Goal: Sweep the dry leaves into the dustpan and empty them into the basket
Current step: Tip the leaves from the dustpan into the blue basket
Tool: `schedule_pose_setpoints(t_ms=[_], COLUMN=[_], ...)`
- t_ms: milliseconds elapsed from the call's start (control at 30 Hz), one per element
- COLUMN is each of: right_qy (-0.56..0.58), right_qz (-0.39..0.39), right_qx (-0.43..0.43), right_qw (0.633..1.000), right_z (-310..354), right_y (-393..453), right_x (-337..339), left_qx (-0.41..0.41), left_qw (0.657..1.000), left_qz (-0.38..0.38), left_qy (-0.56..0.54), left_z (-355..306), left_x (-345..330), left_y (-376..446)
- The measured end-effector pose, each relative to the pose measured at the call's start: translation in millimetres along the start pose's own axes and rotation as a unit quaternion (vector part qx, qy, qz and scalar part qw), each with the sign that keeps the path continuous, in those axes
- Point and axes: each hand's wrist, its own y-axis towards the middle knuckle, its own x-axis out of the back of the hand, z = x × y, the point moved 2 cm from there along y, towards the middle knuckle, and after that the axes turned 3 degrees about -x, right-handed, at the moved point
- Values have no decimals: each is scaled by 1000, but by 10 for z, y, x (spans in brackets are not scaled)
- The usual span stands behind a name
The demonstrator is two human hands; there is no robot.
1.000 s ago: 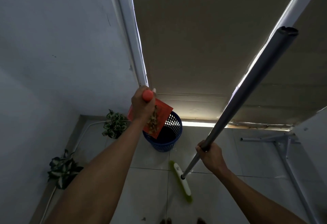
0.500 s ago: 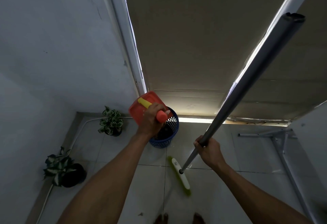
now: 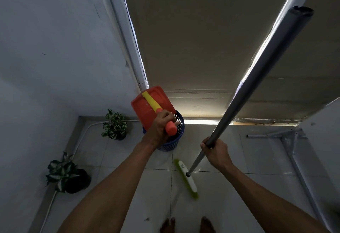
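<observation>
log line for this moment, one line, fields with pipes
step: emptying | left hand: holds dustpan tipped over blue basket | right hand: holds broom, head on floor | leaves: none visible

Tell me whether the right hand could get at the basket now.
Probably not: the right hand is shut on the broom handle, and the dustpan in the left hand covers the basket.

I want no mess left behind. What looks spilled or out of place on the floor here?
One small dark scrap lies loose on the tiles near the bare feet, possibly a missed leaf. Otherwise nothing stands out: the left hand holds the dustpan tipped over the basket.
</observation>
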Motion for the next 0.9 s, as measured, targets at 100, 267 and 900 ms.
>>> schedule_pose_setpoints(t_ms=[100, 267, 900], right_qy=[-6, -14, -21], right_qz=[-3, -2, 59], right_qx=[-2, 2, 10], right_qw=[1000, 1000, 998], right_z=[-7, -24, 64], right_y=[-5, -12, -9], right_x=[7, 7, 83], left_qx=[-7, 3, 73], left_qw=[1000, 1000, 995], left_qz=[0, 24, -58], left_qy=[-3, -5, -29], left_z=[-47, -120, -246], left_x=[-35, -134, 156], left_y=[-42, -166, -86])
